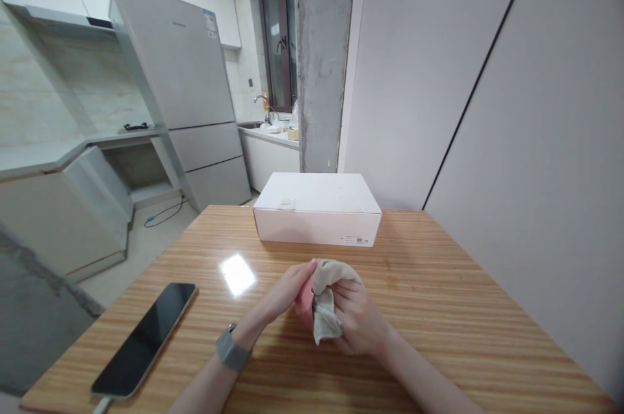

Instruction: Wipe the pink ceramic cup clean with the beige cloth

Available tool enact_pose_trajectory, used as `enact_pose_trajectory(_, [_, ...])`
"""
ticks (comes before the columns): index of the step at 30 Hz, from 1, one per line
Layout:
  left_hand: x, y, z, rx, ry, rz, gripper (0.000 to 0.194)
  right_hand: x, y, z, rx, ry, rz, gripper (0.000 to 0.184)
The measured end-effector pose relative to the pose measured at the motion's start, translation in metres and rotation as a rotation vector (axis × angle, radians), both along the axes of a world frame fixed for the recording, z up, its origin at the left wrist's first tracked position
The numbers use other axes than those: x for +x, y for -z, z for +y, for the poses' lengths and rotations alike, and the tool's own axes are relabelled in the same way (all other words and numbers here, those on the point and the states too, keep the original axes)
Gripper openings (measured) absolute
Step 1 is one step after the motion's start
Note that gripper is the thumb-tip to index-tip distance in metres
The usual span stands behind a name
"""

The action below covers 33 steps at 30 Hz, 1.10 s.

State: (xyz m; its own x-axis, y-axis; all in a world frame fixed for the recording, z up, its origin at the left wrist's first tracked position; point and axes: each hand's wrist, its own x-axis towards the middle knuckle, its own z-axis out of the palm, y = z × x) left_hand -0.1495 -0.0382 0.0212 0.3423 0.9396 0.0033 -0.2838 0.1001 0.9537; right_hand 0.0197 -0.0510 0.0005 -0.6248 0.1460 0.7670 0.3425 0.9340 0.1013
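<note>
My left hand is closed against the far left side of a rounded pink object, with its fingers at the top. Most of that object is hidden by hands and cloth, so I cannot make out its kind. A light grey cloth is gripped by my right hand, its fingers curled into the folds. The cloth presses against the right side of the pink object, and one end hangs down toward me. Both hands are just above the wooden table, near its middle.
Beyond my hands a closed white box sits at the table's far edge. A dark-screened phone with a white cable lies at the left. The wall stands along the right. A refrigerator and counters are farther off.
</note>
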Motion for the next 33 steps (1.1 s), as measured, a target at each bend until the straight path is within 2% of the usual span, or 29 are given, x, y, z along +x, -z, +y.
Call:
enact_pose_trajectory(2, [0.005,0.0,-0.004,-0.004,-0.01,-0.016,0.03,0.003,-0.004,0.002,-0.059,0.063,0.047,0.021])
enact_pose_trajectory(4, [0.012,0.002,-0.007,-0.024,0.036,-0.122,0.035,0.007,-0.008,0.004,-0.112,0.135,0.113,0.02])
enact_pose_trajectory(7, [0.02,0.007,-0.009,-0.075,0.134,-0.368,0.039,0.012,-0.01,0.005,-0.051,0.164,0.167,0.018])
enact_pose_trajectory(9, [0.022,0.009,-0.008,-0.156,0.153,-0.465,0.037,0.013,-0.009,0.003,0.032,0.142,0.14,0.02])
enact_pose_trajectory(11, [0.021,0.01,-0.006,-0.271,0.15,-0.486,0.043,0.01,-0.007,0.001,0.105,0.096,0.087,0.024])
enact_pose_trajectory(15, [0.016,0.011,-0.003,-0.417,0.129,-0.364,0.051,0.002,-0.001,-0.005,0.186,-0.027,0.008,0.025])
enact_pose_trajectory(18, [0.012,0.012,-0.003,-0.34,0.136,-0.188,0.051,0.0,0.0,-0.006,0.18,-0.063,0.024,0.026])
enact_pose_trajectory(23, [0.003,0.012,-0.001,-0.004,0.1,0.151,0.045,0.005,0.002,-0.002,0.169,-0.076,0.046,0.032])
enact_pose_trajectory(26, [-0.002,0.009,0.0,0.122,0.062,0.268,0.043,0.009,0.004,0.001,0.127,-0.062,0.017,0.029])
enact_pose_trajectory(30, [-0.004,0.004,-0.003,0.148,-0.022,0.306,0.041,0.013,0.003,0.003,0.085,0.006,0.024,0.026])
enact_pose_trajectory(33, [0.003,0.008,-0.005,0.098,0.01,0.183,0.043,0.012,-0.002,0.0,0.012,0.075,0.085,0.023])
